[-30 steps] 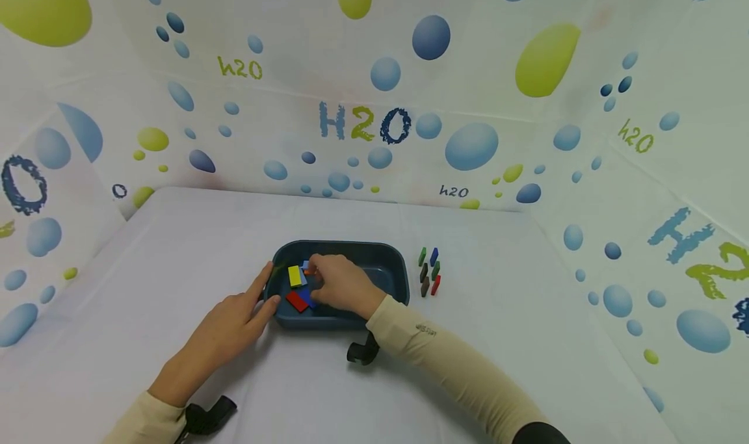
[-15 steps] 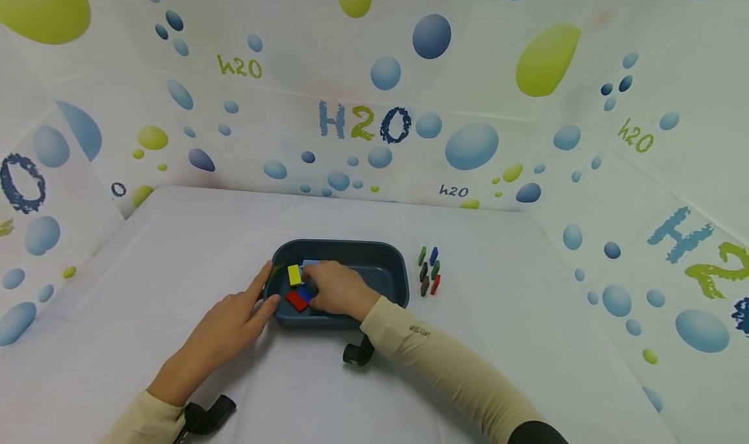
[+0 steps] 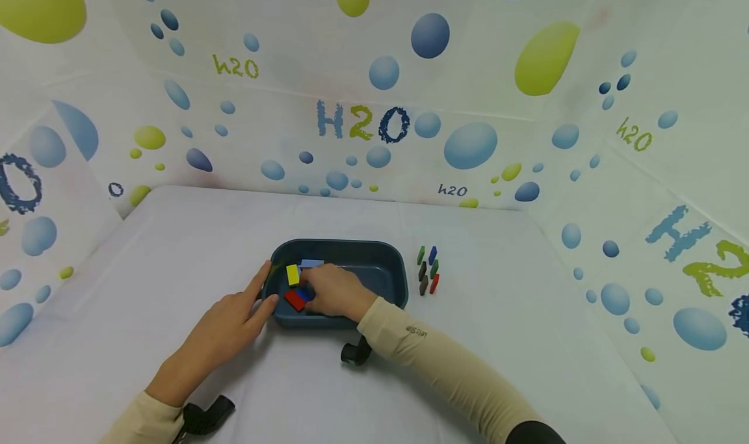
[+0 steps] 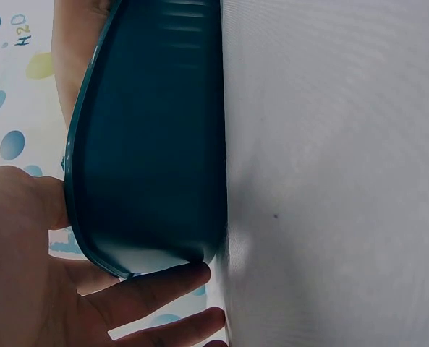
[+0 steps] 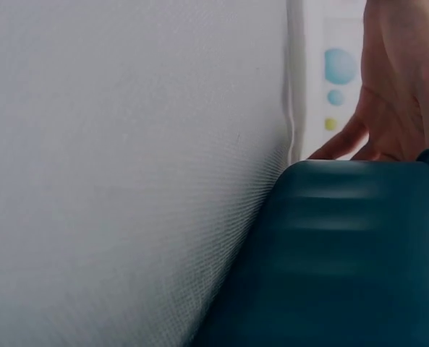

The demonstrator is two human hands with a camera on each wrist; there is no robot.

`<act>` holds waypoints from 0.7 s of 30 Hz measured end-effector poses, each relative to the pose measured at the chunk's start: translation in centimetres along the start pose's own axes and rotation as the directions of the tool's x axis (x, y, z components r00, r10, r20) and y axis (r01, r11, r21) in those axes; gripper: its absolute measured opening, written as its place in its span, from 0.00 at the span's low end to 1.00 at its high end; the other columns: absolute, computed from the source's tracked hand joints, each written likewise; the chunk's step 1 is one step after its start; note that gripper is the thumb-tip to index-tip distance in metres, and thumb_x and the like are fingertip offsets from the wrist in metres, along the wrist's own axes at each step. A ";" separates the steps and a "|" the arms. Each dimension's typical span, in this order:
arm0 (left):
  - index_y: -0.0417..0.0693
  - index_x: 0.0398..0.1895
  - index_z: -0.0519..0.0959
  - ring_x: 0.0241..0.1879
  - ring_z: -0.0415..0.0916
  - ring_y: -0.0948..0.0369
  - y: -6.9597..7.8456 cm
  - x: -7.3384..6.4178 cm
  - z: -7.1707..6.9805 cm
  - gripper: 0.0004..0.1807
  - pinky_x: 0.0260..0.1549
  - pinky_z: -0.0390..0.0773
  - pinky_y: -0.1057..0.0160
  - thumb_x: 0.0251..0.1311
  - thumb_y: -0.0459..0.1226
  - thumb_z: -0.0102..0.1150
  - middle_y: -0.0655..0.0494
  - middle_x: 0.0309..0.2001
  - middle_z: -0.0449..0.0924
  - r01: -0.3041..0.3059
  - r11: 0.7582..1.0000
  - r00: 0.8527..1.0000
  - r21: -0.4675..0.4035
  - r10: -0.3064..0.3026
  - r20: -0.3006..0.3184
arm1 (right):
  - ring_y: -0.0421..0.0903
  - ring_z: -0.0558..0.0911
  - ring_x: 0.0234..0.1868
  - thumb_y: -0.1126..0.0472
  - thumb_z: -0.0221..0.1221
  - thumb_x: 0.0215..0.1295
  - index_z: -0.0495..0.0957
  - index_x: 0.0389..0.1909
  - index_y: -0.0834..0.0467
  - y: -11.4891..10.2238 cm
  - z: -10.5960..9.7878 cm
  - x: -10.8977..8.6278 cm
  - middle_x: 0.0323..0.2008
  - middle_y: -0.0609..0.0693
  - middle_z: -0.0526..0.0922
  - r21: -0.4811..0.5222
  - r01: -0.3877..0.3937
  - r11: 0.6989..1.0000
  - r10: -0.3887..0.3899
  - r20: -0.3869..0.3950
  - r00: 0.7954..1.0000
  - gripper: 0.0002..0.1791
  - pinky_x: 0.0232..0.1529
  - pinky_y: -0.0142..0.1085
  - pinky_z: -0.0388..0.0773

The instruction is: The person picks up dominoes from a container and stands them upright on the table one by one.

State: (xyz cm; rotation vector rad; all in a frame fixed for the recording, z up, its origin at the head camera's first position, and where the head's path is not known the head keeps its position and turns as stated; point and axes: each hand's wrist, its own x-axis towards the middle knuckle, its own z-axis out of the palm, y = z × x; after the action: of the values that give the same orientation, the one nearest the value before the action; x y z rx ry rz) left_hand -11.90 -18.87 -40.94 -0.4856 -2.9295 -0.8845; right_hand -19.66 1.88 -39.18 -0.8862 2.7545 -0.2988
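Note:
Inside a dark teal tray (image 3: 339,240), my right hand (image 3: 339,292) reaches down among small coloured blocks, its fingers bent. Its fingertips are hidden, and I cannot tell whether they pinch a block. Just left of them lie a yellow block (image 3: 293,275), a red block (image 3: 294,300) and a blue block (image 3: 303,294). A light blue block (image 3: 312,262) shows behind the fingers. My left hand (image 3: 234,320) rests against the tray's left end. In the left wrist view its thumb touches the rim and straight fingers (image 4: 156,289) lie along the outer wall.
Right of the tray, several thin blocks stand upright in two columns, among them a green block (image 3: 421,255), a dark blue block (image 3: 433,255) and a red block (image 3: 434,283). A white cloth (image 3: 526,340) covers the table. A patterned sheet (image 3: 281,67) hangs behind.
My right hand has shifted slightly left and toward me within the tray. An orange block by its fingers no longer shows, and the light blue block shows more. The left hand stays in place.

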 end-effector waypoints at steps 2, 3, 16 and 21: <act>0.40 0.84 0.51 0.53 0.80 0.34 0.0 0.0 0.0 0.39 0.50 0.76 0.32 0.81 0.50 0.48 0.28 0.55 0.81 -0.001 1.000 1.000 0.002 0.001 -0.002 | 0.39 0.79 0.40 0.54 0.74 0.64 0.83 0.57 0.54 0.0 0.0 0.1 0.49 0.46 0.86 0.008 0.003 1.000 -0.003 0.005 1.000 0.22 0.45 0.32 0.80; 0.40 0.84 0.51 0.53 0.80 0.34 0.0 0.0 0.0 0.39 0.50 0.76 0.32 0.81 0.50 0.48 0.27 0.54 0.81 -0.002 1.000 1.000 0.003 0.002 -0.003 | 0.39 0.79 0.39 0.54 0.74 0.64 0.83 0.56 0.55 0.0 0.0 0.1 0.47 0.46 0.86 0.010 0.005 1.000 -0.006 0.007 1.000 0.22 0.44 0.32 0.80; 0.40 0.83 0.51 0.53 0.81 0.35 0.1 0.1 0.0 0.38 0.49 0.77 0.33 0.81 0.49 0.49 0.28 0.55 0.81 -0.001 1.000 1.000 0.002 0.001 -0.001 | 0.39 0.78 0.34 0.55 0.75 0.63 0.81 0.49 0.57 0.3 0.0 -0.2 0.38 0.46 0.84 0.091 0.013 0.996 -0.011 -0.022 1.000 0.19 0.39 0.29 0.78; 0.40 0.83 0.51 0.52 0.81 0.35 0.1 0.1 0.0 0.39 0.49 0.77 0.33 0.81 0.50 0.49 0.28 0.54 0.81 0.006 1.000 1.000 0.001 -0.006 0.002 | 0.40 0.77 0.30 0.55 0.75 0.64 0.79 0.45 0.58 0.5 -0.1 -0.5 0.33 0.44 0.80 0.137 0.007 0.991 -0.001 -0.041 0.999 0.17 0.32 0.29 0.75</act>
State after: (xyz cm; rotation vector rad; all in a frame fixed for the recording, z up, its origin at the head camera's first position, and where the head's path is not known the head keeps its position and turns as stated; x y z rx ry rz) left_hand -11.93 -18.77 -40.82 -0.4784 -2.9345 -0.8834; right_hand -19.56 2.62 -39.19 -0.8593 2.7307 -0.5063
